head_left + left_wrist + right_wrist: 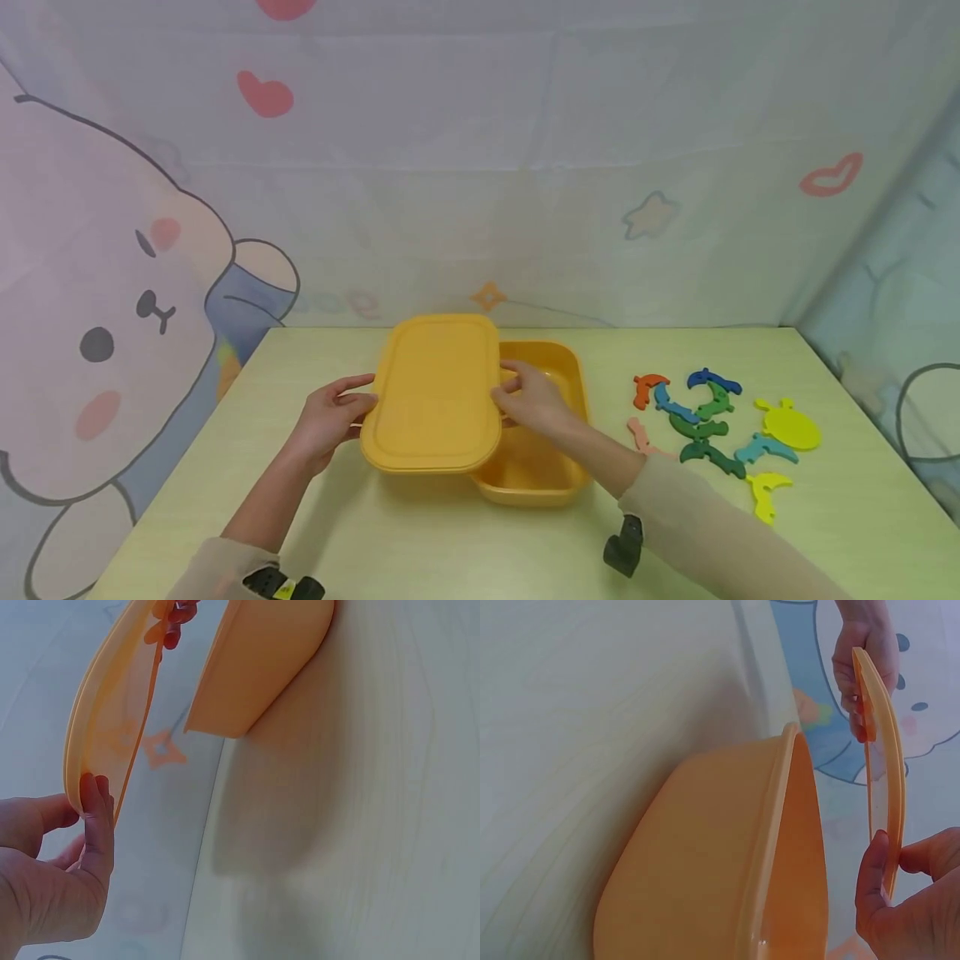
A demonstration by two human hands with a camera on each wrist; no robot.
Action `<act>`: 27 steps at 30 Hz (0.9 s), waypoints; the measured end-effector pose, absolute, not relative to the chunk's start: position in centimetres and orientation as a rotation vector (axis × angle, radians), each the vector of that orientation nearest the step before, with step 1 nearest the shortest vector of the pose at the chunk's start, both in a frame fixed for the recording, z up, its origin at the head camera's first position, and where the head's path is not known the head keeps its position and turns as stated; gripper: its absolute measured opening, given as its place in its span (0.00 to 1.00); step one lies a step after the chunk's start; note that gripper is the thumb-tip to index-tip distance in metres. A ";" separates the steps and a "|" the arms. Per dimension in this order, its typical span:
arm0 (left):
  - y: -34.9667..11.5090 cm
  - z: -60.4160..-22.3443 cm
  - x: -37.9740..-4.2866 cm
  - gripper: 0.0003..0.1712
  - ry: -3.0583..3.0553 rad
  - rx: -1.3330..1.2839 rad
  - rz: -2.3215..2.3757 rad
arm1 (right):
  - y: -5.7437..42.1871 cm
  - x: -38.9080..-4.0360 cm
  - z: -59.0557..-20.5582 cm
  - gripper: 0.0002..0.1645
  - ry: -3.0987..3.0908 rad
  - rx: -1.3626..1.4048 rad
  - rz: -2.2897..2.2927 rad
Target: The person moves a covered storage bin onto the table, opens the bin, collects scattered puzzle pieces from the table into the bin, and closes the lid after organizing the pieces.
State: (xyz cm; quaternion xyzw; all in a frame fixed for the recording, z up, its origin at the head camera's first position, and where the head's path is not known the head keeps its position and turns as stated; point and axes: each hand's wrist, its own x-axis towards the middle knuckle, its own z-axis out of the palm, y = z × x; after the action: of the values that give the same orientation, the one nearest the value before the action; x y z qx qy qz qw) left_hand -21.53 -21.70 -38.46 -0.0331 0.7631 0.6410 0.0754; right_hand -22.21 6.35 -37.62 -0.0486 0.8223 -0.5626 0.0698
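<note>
Both hands hold up a yellow-orange plastic lid [435, 396] by its two long sides. The left hand [330, 421] pinches the left edge, thumb on top and fingers underneath. On the opposite edge, the right hand [536, 400] pinches it in the same way. A matching orange box [551, 492] stands uncovered on the table, partly hidden behind the lid and right forearm. In the left wrist view the lid [101, 712] is tilted and apart from the box [262, 667]. The right wrist view shows a gap between the lid [889, 765] and the box rim [772, 825].
Several flat animal-shaped pieces lie on the table [840, 517] at the right, among them a yellow turtle [791, 427], a dark blue piece [712, 381] and an orange-red one [647, 388]. A printed cloth [525, 208] hangs behind the table.
</note>
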 end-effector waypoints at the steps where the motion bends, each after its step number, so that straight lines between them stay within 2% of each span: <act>1: -21.9 -38.5 -21.5 0.27 2.296 -0.101 1.919 | 6.2 -22.2 -37.6 0.33 2.471 -0.152 -1.695; 13: -24.2 -37.8 -21.0 0.28 2.380 -0.113 1.883 | 3.9 -22.3 -36.9 0.36 2.402 -0.192 -1.711; 27: -26.8 -37.8 -20.6 0.29 2.478 -0.193 1.834 | 0.9 -22.4 -37.3 0.33 2.525 -0.252 -1.572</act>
State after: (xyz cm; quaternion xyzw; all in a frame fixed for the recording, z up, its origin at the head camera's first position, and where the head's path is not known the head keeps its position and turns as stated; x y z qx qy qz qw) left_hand -20.59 -26.82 -37.84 -0.0625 0.8020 0.5934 0.0264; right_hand -22.38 0.88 -37.29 -0.0840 0.8433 -0.5250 0.0782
